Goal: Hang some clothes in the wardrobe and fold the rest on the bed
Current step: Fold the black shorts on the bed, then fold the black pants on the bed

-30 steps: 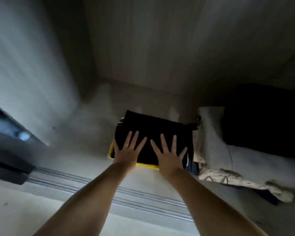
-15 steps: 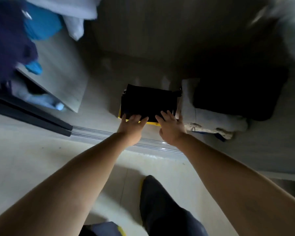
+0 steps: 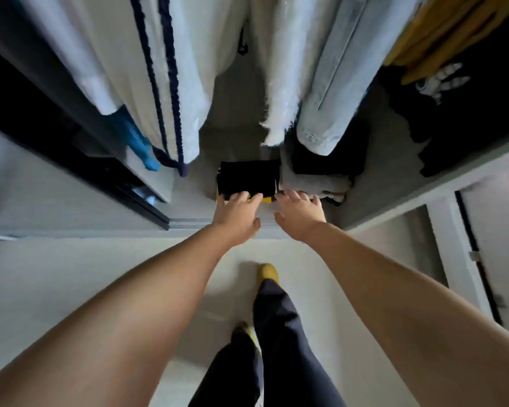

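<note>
Single head-worn wide-angle view, looking steeply down and forward from standing height along both outstretched forearms to the wardrobe floor (image 3: 188, 186), with hanging garments (image 3: 171, 83) close at the upper edge and the person's legs (image 3: 279, 333) on the room floor (image 3: 56, 274) below.

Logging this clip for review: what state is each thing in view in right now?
Black folded garment: folded, lying on the wardrobe floor over something yellow.
Grey folded pile: folded, beside it.
Left hand: open, fingertips at the black garment's front edge.
Right hand: open, holding nothing.
Denim garment: hanging.
White garment with navy trim: hanging.
</note>
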Available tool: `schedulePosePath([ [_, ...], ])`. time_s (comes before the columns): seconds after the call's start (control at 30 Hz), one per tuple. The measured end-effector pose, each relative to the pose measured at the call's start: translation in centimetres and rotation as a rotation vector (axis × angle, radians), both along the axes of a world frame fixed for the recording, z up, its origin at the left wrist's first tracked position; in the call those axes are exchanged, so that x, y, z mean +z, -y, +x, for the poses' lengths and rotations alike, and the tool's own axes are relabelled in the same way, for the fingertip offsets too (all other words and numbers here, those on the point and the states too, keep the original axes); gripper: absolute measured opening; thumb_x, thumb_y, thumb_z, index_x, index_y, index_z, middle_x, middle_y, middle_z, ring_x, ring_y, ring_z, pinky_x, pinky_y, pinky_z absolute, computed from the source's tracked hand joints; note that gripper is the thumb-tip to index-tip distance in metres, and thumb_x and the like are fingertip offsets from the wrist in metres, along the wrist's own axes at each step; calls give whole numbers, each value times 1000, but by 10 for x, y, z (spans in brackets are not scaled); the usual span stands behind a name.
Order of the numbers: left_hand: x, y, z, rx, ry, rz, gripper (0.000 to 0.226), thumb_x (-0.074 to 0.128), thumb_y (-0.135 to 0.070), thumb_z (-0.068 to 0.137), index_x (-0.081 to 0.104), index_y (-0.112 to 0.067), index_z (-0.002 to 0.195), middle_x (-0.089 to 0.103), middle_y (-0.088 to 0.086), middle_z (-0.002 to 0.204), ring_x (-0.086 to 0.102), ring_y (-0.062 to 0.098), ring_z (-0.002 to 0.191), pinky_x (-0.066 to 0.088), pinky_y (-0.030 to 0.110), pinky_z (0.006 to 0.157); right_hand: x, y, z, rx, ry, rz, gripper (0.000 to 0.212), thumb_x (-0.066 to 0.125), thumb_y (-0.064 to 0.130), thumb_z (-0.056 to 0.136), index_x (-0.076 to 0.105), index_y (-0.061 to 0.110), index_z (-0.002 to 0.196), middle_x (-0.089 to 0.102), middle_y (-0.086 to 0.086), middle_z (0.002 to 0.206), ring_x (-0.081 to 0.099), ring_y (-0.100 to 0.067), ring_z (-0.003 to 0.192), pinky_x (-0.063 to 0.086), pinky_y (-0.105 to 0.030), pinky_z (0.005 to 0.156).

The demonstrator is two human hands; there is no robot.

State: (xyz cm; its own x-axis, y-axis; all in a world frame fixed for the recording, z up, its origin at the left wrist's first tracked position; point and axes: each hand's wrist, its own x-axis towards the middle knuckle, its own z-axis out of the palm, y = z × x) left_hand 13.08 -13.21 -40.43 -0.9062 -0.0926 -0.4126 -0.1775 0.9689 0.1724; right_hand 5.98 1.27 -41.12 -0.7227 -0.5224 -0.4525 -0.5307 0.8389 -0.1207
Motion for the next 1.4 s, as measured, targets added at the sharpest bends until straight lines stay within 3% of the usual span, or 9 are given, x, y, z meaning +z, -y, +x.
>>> schedulePosePath([
  [0.33, 120, -94, -12, -212, -80, 20, 56, 42, -35, 96, 23, -25, 148, 35, 6, 146, 33, 27, 135, 20, 49, 112, 105, -107, 44, -293, -12, -39, 41, 38, 33, 98, 40, 21, 138, 44, -8, 139, 41, -28, 129, 32, -45, 102],
  [0.53, 147, -193, -27, -347, -99, 88, 55, 43, -35, 95, 27, -24, 147, 39, 6, 144, 41, 27, 128, 27, 46, 110, 139, -228, 58, -486, 21, -99, 60, 32, 40, 101, 5, 30, 153, 43, -9, 140, 52, -34, 120, 44, -41, 90],
  [0.77, 162, -377, -40, -541, -98, 145, 56, 43, -34, 95, 27, -24, 148, 38, 5, 145, 40, 27, 130, 32, 40, 107, 153, -405, 94, -765, -5, -39, 63, 29, 40, 102, -8, 34, 152, 35, -6, 147, 52, -30, 121, 45, -40, 88],
  [0.93, 161, -537, -24, -724, -80, 163, 56, 44, -34, 94, 28, -23, 147, 39, 6, 144, 39, 25, 132, 30, 41, 109, 155, -556, 135, -941, 15, 4, 64, 31, 41, 101, -8, 36, 152, 37, -9, 149, 56, -29, 116, 45, -36, 72],
  [1.03, 163, -619, -13, -837, -74, 190, 56, 43, -34, 94, 28, -22, 147, 39, 7, 145, 39, 25, 133, 28, 45, 110, 158, -635, 158, -1048, 42, 77, 65, 34, 37, 103, -6, 30, 153, 32, -11, 153, 58, -26, 114, 50, -34, 70],
  [1.13, 164, -680, -6, -921, -47, 208, 55, 42, -33, 95, 27, -22, 147, 40, 6, 145, 39, 24, 133, 26, 47, 111, 157, -695, 175, -1141, 61, 91, 61, 32, 29, 104, -2, 25, 154, 29, -14, 154, 65, -22, 91, 55, -33, 63],
  [1.23, 161, -726, -16, -981, -33, 176, 54, 41, -32, 96, 27, -22, 147, 41, 6, 141, 43, 25, 128, 30, 46, 109, 158, -734, 182, -1213, 68, 36, 65, 31, 35, 104, -12, 29, 152, 40, -16, 146, 51, -14, 57, 40, -27, 44],
  [1.3, 156, -750, -28, -1002, -16, 156, 54, 42, -32, 96, 28, -22, 147, 41, 7, 141, 43, 26, 128, 31, 45, 108, 156, -752, 182, -1248, 75, 16, 65, 32, 34, 103, -11, 29, 152, 48, -15, 138, 46, -13, 55, 36, -27, 43],
  [1.4, 148, -795, -53, -1047, 4, 133, 54, 41, -33, 95, 29, -22, 147, 42, 7, 142, 43, 25, 128, 32, 44, 106, 149, -784, 174, -1315, 107, 8, 64, 32, 29, 103, -9, 31, 153, 41, -15, 145, 51, -16, 61, 38, -27, 46],
])
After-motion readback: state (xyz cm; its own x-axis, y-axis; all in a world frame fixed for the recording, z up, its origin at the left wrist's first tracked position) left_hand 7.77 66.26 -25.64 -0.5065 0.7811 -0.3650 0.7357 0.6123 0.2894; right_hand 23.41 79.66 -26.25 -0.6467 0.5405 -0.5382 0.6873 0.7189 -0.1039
